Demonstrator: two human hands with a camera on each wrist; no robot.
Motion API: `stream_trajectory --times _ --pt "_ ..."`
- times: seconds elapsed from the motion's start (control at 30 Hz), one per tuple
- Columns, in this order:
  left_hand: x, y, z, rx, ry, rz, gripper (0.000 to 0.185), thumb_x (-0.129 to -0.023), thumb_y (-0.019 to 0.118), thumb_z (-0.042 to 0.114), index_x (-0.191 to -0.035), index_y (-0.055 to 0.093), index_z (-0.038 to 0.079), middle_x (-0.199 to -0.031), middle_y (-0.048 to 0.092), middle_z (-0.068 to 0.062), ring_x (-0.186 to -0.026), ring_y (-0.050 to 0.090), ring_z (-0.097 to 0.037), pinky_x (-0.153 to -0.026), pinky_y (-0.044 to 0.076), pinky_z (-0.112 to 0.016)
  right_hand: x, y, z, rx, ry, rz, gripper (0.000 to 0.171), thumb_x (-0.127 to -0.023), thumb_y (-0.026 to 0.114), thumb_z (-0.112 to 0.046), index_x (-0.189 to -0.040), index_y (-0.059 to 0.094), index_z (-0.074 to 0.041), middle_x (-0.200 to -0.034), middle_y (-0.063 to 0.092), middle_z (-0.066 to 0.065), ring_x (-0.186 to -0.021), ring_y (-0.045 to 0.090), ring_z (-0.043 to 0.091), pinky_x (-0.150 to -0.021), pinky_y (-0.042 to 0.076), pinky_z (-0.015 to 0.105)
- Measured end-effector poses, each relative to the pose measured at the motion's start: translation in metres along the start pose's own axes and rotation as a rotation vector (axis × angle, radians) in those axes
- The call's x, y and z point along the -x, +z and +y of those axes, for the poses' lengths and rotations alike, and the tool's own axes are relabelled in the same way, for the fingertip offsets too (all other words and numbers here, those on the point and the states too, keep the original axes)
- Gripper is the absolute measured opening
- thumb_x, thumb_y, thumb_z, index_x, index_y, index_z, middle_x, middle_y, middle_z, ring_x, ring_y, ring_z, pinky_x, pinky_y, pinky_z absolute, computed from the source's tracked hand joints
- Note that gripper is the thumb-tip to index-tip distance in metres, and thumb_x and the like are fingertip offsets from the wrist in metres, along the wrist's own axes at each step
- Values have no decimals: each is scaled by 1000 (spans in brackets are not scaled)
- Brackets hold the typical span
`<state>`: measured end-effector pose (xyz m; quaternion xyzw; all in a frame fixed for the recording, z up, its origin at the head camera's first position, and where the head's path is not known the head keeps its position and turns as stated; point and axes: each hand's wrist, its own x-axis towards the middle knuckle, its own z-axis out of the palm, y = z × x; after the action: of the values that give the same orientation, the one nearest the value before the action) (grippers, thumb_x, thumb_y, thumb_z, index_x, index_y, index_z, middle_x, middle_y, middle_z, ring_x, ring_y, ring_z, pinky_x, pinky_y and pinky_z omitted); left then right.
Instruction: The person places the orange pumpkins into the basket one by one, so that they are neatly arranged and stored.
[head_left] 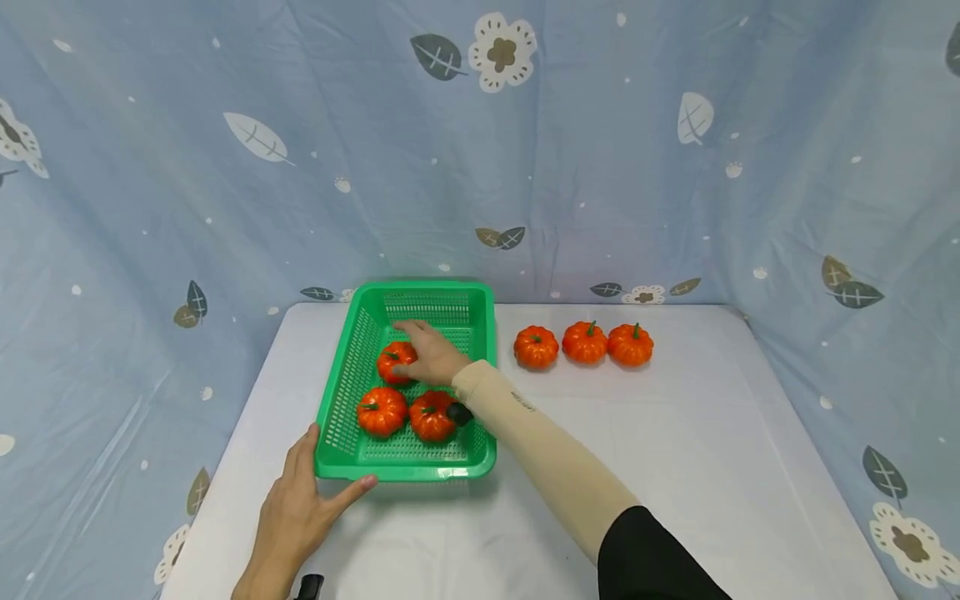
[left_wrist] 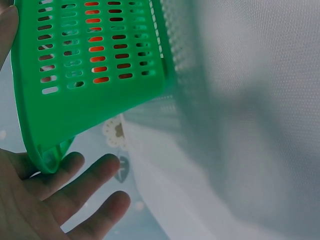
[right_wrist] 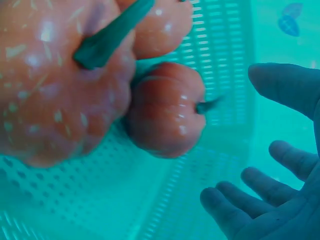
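A green plastic basket (head_left: 406, 472) with slotted walls stands on the table and holds three orange pumpkins. My left hand (head_left: 294, 506) spans its front left corner, thumb at the front rim and fingers along the left side. In the left wrist view those fingers (left_wrist: 82, 190) are spread and nearly straight under the rim. My right hand (head_left: 433, 354) reaches inside, over the rear pumpkin (head_left: 396, 362), partly covering it. Its fingers (right_wrist: 272, 187) are parted and grip nothing in the right wrist view. Nearer the front lie the left pumpkin (head_left: 382, 412) and the right pumpkin (head_left: 432, 417).
Three more pumpkins stand in a row right of the basket: one (head_left: 536, 347) slightly apart, then a middle one (head_left: 585, 342) beside the last (head_left: 631, 345). The white table (head_left: 675, 467) backs onto a blue patterned curtain (head_left: 600, 167).
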<state>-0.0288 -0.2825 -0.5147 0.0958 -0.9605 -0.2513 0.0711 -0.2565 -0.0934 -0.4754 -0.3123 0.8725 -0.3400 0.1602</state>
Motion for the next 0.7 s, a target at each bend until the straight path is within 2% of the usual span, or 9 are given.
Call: stream_trajectory --times 0.27,0.5,0.7 --pt "0 1 -1 -6 6 8 123 -76 76 71 -161 19 2 -151 39 -28 -112 57 -54 -83 49 -65 21 -25 -7 -9 -61 59 76 -96 74 -27 -159 32 -21 -164 29 4 -147 34 24 -114 38 41" --pt "0 1 -1 -9 -5 -7 123 -76 75 71 -161 18 2 -152 39 -29 -113 56 -55 -84 48 -66 36 -33 2 17 -141 114 74 -96 73 -28 -157 34 -17 -163 30 6 -147 35 23 -116 35 39" --pt "0 0 2 6 -8 -8 123 -76 77 70 -161 18 2 -152 38 -29 -116 55 -54 -86 48 -66 50 -39 14 17 -163 151 70 -97 72 -29 -156 36 -17 -161 34 5 -145 37 22 -115 35 38"
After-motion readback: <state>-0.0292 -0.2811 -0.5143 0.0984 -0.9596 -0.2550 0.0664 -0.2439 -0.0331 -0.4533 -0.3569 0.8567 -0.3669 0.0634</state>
